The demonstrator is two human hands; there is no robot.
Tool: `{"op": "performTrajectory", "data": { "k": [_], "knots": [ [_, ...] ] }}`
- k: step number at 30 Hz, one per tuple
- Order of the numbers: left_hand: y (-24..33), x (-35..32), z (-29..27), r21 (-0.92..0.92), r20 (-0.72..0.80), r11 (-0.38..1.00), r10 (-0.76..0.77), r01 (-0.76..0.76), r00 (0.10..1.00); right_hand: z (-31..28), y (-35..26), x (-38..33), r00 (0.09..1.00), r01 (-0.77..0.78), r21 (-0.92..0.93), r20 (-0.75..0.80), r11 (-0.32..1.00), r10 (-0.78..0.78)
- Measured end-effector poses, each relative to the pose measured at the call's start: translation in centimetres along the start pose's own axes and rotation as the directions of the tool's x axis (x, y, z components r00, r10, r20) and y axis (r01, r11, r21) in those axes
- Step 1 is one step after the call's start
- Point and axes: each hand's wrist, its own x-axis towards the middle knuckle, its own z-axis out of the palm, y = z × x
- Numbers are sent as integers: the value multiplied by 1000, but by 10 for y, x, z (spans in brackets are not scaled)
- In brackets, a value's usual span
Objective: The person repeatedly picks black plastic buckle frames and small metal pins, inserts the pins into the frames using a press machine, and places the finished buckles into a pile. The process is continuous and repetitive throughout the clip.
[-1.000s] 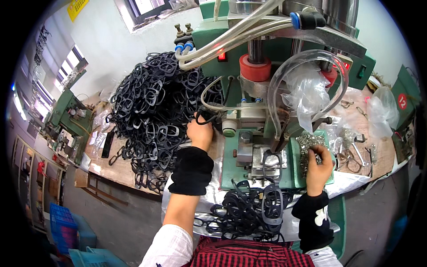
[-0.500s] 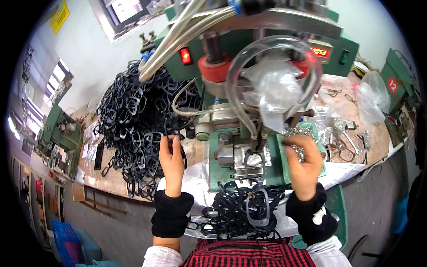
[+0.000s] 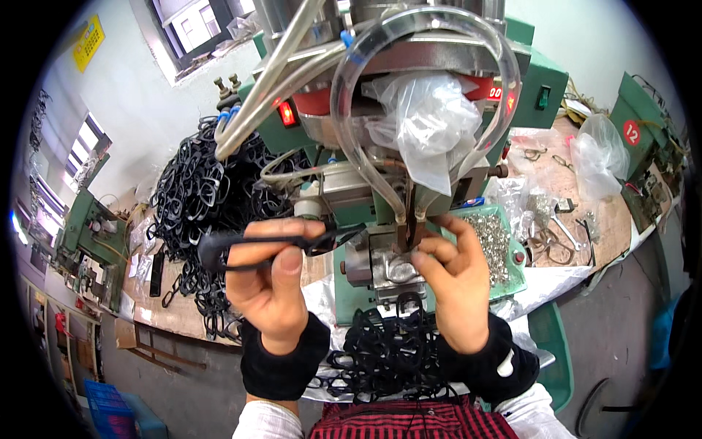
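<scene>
Frame part, black plastic, lay pinched in the left hand, thumb on top and fingers curled under, closed on it. Its long axis ran nearly level, left to right, from a thicker end out past the knuckles at the left to a thin end pointing at the metal fixture of the green press. Fixture sat to the right of the part's tip, just beside it; whether tip and fixture touched could not be told. Left hand was the one carrying the part; right hand was the nearer to the fixture, fingertips bunched against its upper edge under the two clear hoses, thumb and forefinger nearly closed. Whether they pinched a small piece could not be told; nothing showed between them.

Counts: one part in hand, one fixture, one press, two hands at work. One green tray of small silvery pieces just right of the right hand, too many to count. One heap of black parts in the lap area below both wrists, and a second, larger heap on the desk to the left, neither countable. One crumpled clear bag hung on the press above the hands, another well apart at the right.
</scene>
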Motion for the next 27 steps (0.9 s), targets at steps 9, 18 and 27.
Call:
{"op": "performTrajectory", "data": {
  "k": [9, 18, 27],
  "knots": [
    [-11, -50, 8, 185, 640, 911, 173, -369, 749, -112, 38, 29, 922, 197, -980, 179, 18, -343],
    [-25, -82, 21, 109, 436, 935, 259, -336, 862, -204, 86, 37, 867, 280, -960, 259, -12, -426],
    [10, -111, -249, 955, -298, -7, -66, 298, 952, -191, 85, 30, 863, 280, -894, 75, 349, -500]
  ]
}}
